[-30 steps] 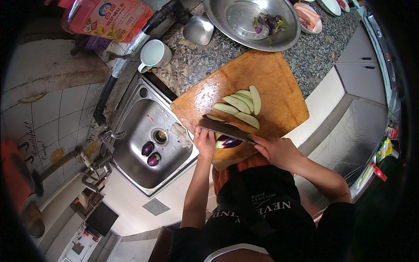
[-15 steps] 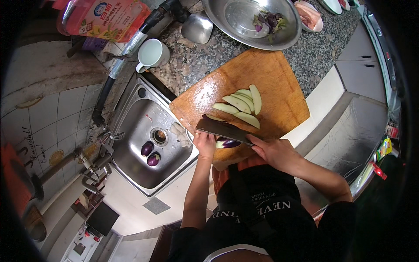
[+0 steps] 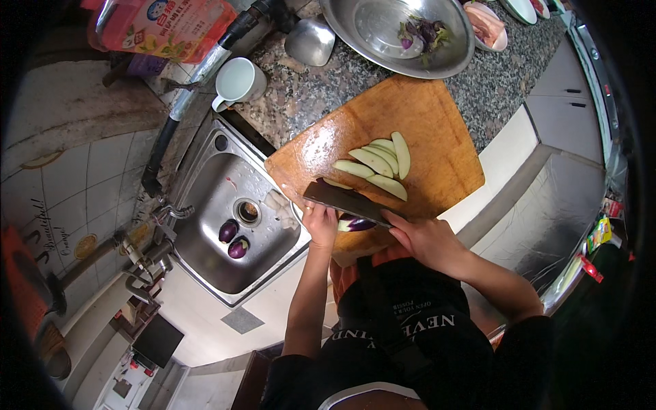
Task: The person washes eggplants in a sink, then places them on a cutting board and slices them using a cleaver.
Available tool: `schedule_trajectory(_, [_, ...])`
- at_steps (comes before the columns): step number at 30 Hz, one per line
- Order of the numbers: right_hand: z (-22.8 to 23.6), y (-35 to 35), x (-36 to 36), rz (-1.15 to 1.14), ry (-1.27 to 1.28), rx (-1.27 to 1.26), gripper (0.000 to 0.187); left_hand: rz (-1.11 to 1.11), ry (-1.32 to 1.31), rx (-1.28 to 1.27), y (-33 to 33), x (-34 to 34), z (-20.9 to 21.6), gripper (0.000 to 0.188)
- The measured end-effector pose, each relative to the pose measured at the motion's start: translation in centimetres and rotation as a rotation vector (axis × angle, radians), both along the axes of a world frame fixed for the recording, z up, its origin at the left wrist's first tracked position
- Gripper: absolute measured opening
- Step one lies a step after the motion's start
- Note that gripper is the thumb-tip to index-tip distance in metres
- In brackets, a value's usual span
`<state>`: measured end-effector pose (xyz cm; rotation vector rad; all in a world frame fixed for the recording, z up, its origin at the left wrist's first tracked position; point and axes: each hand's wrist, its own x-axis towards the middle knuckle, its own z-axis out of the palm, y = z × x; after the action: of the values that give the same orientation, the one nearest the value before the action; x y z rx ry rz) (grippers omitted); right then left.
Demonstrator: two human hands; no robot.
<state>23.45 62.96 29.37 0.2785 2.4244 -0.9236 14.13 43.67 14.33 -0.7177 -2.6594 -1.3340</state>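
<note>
My right hand (image 3: 432, 244) grips the handle of a dark cleaver (image 3: 347, 201), whose wide blade slants up and left across the cutting board (image 3: 437, 123). Fingers curled, my left hand (image 3: 320, 224) is at the blade's far end, closed against a purple eggplant (image 3: 355, 223). The blade hides part of that eggplant and some of the left fingertips. Beyond the blade, several pale eggplant slices (image 3: 372, 160) lie loosely fanned on the wood. One more slice (image 3: 336, 184) shows just past the cleaver's edge.
Left of the board is a steel sink (image 3: 198, 263) with two purple eggplants (image 3: 234, 239) and pale pieces (image 3: 280, 208). On the granite counter are a white mug (image 3: 239, 82), a metal spatula head (image 3: 309, 42), a steel basin (image 3: 369, 48) holding purple-green trimmings, and a bowl of meat (image 3: 484, 26).
The cleaver and both hands have shifted very slightly left. The slices on the board lie as before.
</note>
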Motion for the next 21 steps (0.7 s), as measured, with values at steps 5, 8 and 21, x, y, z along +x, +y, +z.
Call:
schedule_trajectory(5, [-1.2,-0.2,0.0,-0.017,0.072,-0.013,0.035,0.004,0.016,0.008,0.3,-0.2,0.5,0.016])
schedule_trajectory(8, [-1.9,-0.8,0.1,-0.036,0.126,-0.006,0.034,-0.002,0.019,0.011,0.2,-0.2,0.2,0.016])
schedule_trajectory(21, [-5.6,-2.9,-4.7,-0.041,0.219,-0.034,0.033,-0.018,-0.027,-0.075,0.4,-0.1,0.8,0.013])
